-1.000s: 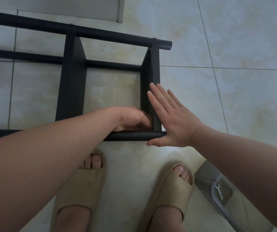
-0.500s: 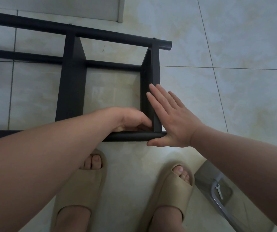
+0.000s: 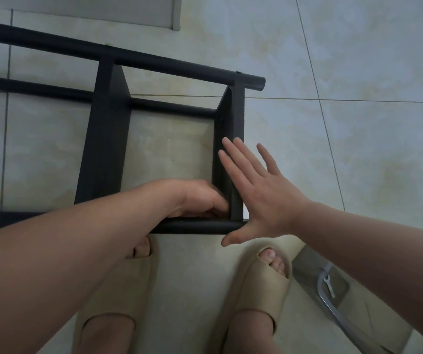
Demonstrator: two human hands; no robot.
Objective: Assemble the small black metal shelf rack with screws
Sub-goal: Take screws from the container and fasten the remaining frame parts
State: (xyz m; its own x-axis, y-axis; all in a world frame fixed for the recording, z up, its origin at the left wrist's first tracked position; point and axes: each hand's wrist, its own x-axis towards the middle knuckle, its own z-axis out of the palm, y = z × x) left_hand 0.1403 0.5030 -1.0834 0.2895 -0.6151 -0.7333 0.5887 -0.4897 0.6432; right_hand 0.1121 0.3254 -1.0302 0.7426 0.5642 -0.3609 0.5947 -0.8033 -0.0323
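The black metal shelf rack point(image 3: 108, 139) lies on its side on the tiled floor, two round tubes joined by flat panels. My right hand point(image 3: 259, 195) presses flat, fingers straight, against the outer face of the end panel point(image 3: 236, 123) near the front tube point(image 3: 200, 226). My left hand point(image 3: 200, 198) reaches inside the frame at the corner where that panel meets the front tube, fingers curled against the panel's inner side. What the left fingers hold, if anything, is hidden. No screw shows.
My feet in beige slippers point(image 3: 261, 287) stand just in front of the rack. A clear plastic bag with a small flat wrench point(image 3: 329, 286) lies on the floor at the lower right. A door frame edge point(image 3: 176, 14) is at the top.
The hands stay at the same corner. The left hand's fingers have shifted slightly at the panel's inner side; the right hand remains pressed flat.
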